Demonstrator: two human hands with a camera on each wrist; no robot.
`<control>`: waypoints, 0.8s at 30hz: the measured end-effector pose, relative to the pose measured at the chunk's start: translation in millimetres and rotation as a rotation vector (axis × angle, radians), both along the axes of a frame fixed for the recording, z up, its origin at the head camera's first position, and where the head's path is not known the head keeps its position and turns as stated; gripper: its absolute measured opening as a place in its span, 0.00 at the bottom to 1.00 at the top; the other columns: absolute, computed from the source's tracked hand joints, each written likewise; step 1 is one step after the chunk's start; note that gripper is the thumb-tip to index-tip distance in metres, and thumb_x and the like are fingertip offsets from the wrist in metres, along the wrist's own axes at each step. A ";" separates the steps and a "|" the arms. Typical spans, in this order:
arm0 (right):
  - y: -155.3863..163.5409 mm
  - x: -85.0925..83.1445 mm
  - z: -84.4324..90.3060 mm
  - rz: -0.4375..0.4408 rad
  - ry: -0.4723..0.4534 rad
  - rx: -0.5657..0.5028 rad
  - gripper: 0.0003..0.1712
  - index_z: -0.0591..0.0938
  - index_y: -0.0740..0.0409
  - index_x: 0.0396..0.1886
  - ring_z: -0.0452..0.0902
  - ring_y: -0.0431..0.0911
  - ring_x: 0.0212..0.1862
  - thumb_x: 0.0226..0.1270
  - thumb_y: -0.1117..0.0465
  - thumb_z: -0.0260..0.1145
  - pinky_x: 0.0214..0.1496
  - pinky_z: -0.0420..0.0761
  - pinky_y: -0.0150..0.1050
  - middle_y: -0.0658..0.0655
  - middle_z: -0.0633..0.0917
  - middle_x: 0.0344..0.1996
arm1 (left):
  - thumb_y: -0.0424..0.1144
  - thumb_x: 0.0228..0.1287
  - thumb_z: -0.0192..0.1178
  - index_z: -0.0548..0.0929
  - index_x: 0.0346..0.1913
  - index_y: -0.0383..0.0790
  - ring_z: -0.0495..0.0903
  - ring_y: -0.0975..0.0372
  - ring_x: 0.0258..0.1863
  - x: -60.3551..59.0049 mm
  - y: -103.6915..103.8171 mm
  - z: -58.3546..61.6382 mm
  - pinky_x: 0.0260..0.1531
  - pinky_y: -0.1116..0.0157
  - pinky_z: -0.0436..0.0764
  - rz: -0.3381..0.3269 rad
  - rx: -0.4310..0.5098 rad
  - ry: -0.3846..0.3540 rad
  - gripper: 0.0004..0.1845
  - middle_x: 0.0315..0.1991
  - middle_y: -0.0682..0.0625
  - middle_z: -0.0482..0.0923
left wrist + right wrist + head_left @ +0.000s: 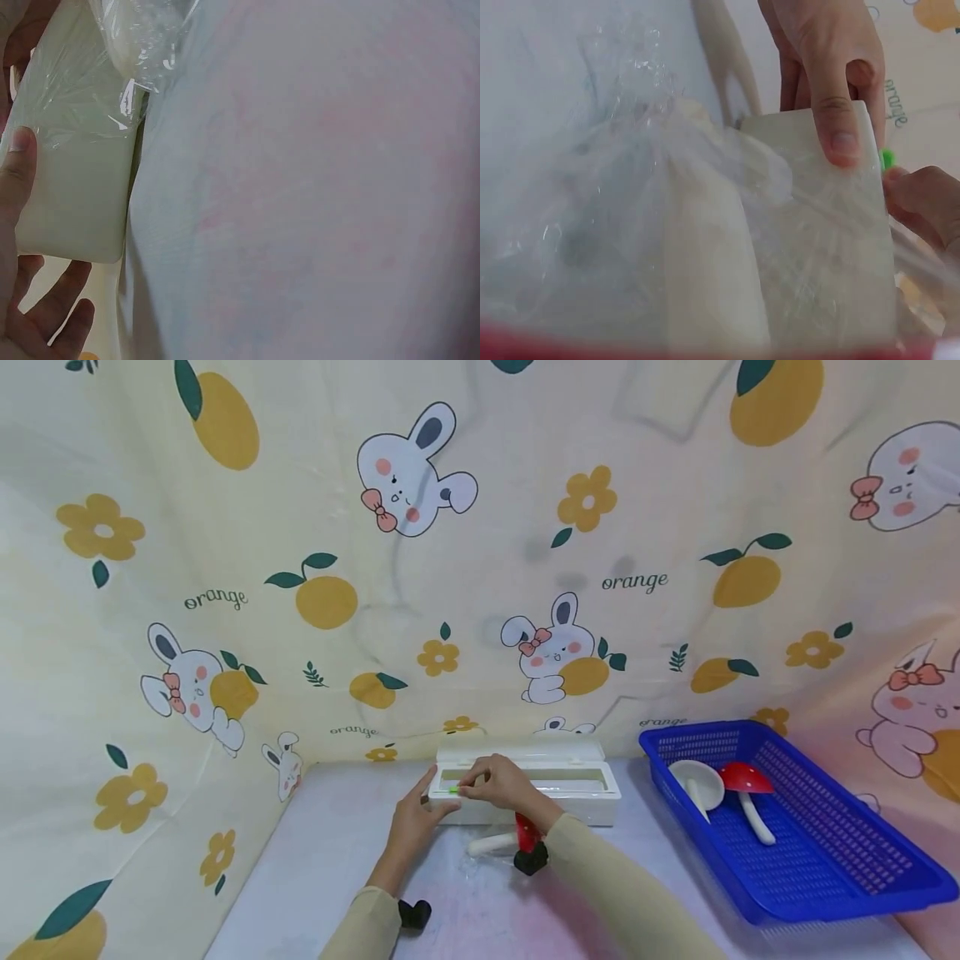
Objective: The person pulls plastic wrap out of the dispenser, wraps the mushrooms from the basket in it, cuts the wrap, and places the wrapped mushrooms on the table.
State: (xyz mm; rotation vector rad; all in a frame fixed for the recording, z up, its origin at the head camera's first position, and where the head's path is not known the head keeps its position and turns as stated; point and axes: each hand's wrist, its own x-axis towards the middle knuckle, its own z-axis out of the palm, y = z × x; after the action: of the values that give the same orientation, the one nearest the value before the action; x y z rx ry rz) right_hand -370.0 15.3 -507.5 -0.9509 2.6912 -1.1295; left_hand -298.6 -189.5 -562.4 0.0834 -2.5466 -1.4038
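The fingers of the right hand (504, 783) pinch a small green piece (453, 790) at the front left rim of a long white box (491, 813) in the head view. Just left of them, the fingers of the left hand (415, 820) grip the box's left end, thumb on the front face. The raised lid (521, 750) stands just beyond both sets of fingers. Nearer the person than the pinching fingers, a mushroom-shaped thing (491, 844) with a white stalk and a red cap lies on the counter (330, 860), the cap partly hidden by the right wrist. Well to the right of the fingers, a blue basket (817, 864) holds a red-capped mushroom (746, 778) and a white round-headed piece (697, 781); a patterned cloth (480, 568) rises behind

In the left wrist view, the left thumb presses on the box's face while three fingers show past its end, slightly spread; clear film (142, 37) drapes over the face above the thumb

In the right wrist view, the left fingers straddle the box's end, and the green piece shows at the right fingertips close beside them. Left of both, film hangs over the box's front and the white stalk
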 end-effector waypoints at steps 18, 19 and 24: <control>27.8 6.4 11.4 -0.031 0.077 0.035 0.02 0.96 0.40 0.38 0.76 0.40 0.39 0.67 0.53 0.80 0.44 0.78 0.40 0.36 0.87 0.30 | 0.53 0.62 0.78 0.66 0.84 0.50 0.76 0.40 0.71 0.3 2.4 2.1 0.67 0.40 0.78 -0.013 0.020 0.005 0.49 0.78 0.41 0.70; 30.0 6.4 11.5 -0.041 0.069 0.042 0.02 0.96 0.40 0.38 0.76 0.40 0.39 0.67 0.52 0.80 0.44 0.78 0.40 0.36 0.86 0.30 | 0.53 0.62 0.78 0.66 0.84 0.50 0.76 0.40 0.71 0.5 2.0 2.1 0.67 0.40 0.77 -0.011 0.022 0.004 0.49 0.79 0.41 0.70; 41.1 7.9 13.4 -0.065 0.039 0.059 0.02 0.96 0.41 0.38 0.76 0.42 0.40 0.67 0.52 0.80 0.44 0.78 0.41 0.36 0.86 0.30 | 0.53 0.62 0.78 0.66 0.84 0.51 0.75 0.40 0.72 1.0 0.3 -0.2 0.68 0.41 0.77 -0.011 0.038 -0.002 0.50 0.80 0.43 0.68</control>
State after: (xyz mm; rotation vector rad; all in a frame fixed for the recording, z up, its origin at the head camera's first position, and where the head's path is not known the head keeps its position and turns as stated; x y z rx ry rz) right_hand -362.1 56.4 -494.1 -0.8922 2.7887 -1.0461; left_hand -297.6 -189.2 -562.5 0.0773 -2.5259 -1.4576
